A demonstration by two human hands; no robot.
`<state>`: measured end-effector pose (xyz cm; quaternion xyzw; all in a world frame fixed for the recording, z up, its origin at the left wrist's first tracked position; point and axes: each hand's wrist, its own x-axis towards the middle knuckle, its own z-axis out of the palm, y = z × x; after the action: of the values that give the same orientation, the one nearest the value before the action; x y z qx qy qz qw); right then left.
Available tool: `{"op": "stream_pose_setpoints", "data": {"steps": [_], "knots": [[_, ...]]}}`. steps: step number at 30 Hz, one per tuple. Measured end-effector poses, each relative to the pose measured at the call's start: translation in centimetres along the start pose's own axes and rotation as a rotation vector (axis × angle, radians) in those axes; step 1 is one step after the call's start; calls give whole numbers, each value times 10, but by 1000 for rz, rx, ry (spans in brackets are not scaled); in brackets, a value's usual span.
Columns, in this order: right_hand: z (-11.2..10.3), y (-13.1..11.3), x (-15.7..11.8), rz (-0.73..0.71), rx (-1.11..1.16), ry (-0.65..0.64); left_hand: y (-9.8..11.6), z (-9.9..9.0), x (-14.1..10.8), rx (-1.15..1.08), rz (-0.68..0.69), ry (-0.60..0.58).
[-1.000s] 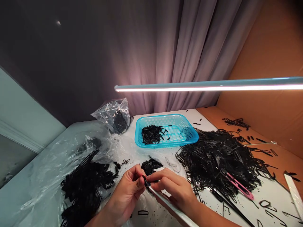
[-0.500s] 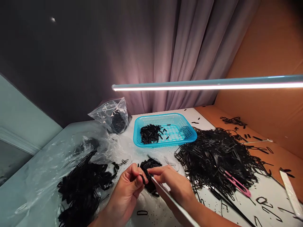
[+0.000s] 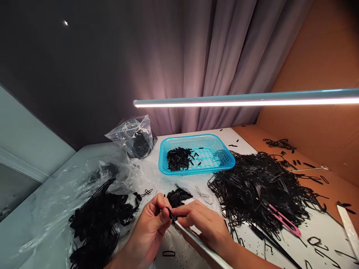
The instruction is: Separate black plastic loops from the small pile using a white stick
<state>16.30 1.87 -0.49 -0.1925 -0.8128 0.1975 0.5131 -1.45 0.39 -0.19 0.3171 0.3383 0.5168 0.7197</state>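
Between thumb and forefinger, my left hand (image 3: 147,232) pinches a small black loop-shaped piece (image 3: 169,213). My right hand (image 3: 206,225) is closed around a long flat white strip (image 3: 200,243), whose dark tip end meets the black piece. Most of the black piece is hidden by fingers, so its kind is unclear. Just beyond the hands lies a small heap of short black pieces (image 3: 179,195). A single black oblong loop (image 3: 168,253) rests on the table below them.
A blue plastic basket (image 3: 196,172) holds short black pieces. Large tangled black loops (image 3: 266,186) lie right, with a pink-handled tool (image 3: 288,226) on them. Another black pile (image 3: 97,224) sits left on clear plastic, near a clear bag (image 3: 130,136). A lit tube lamp (image 3: 241,101) hangs above.
My right hand has moved slightly left and down, bringing the white strip's tip up to the black piece. My left hand keeps its pinch. The view has shifted a little.
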Motion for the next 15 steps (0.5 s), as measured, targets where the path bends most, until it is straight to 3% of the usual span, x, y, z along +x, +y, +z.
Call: {"op": "stream_pose_setpoints", "data": {"steps": [11, 15], "knots": [[5, -5, 1, -110, -195, -55, -2, 5, -1, -26, -1, 93], [10, -8, 0, -95, -226, -3, -3, 6, -1, -5, 46, 105]]}}
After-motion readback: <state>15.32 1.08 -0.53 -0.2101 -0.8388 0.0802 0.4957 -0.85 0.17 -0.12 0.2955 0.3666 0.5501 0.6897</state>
